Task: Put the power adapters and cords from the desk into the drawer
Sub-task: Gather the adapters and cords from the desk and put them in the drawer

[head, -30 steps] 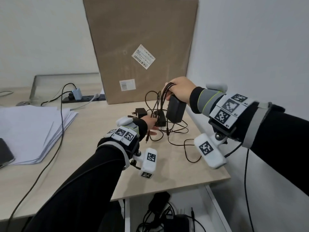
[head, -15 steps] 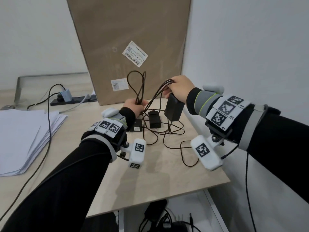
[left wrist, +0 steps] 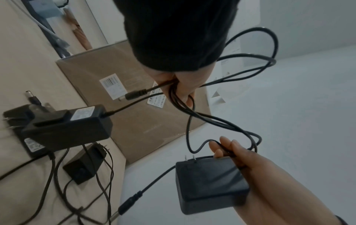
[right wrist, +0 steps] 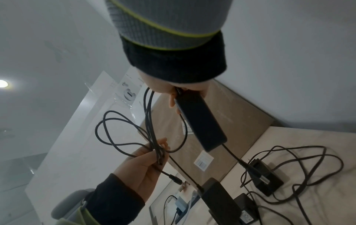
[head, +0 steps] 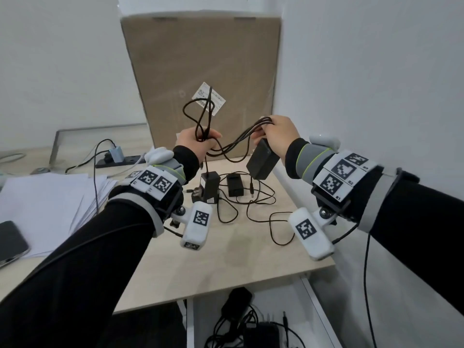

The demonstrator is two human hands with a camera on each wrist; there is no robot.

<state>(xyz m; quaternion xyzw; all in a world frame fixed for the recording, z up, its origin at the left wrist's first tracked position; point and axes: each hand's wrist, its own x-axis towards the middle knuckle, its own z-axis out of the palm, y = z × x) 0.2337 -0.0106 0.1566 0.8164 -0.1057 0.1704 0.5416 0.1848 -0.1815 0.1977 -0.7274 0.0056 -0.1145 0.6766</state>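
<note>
My right hand [head: 278, 134] grips a black power adapter [head: 262, 163] together with a bundle of its cord, held above the desk's far right corner. My left hand [head: 195, 144] grips looped black cords [head: 198, 114] that stick up above the fist. Strands run between the two hands. From the left hand a cord drops to a second adapter [head: 210, 185], which stands upright over the desk [head: 226, 259]; whether it touches the desk I cannot tell. A small adapter [head: 235, 185] lies beside it among loose cords. Below the desk edge, the open drawer [head: 313, 305] holds several black adapters and cords.
A tall cardboard box [head: 200, 59] leans against the back wall, and a white wall runs close along the right. A stack of paper [head: 47, 204] and a phone [head: 10, 239] lie at the left. A power strip [head: 120, 160] with a plugged charger sits behind.
My left hand has risen from the desk with a bunch of cord loops in its grip. The second adapter has been pulled upright. My right hand still holds its adapter.
</note>
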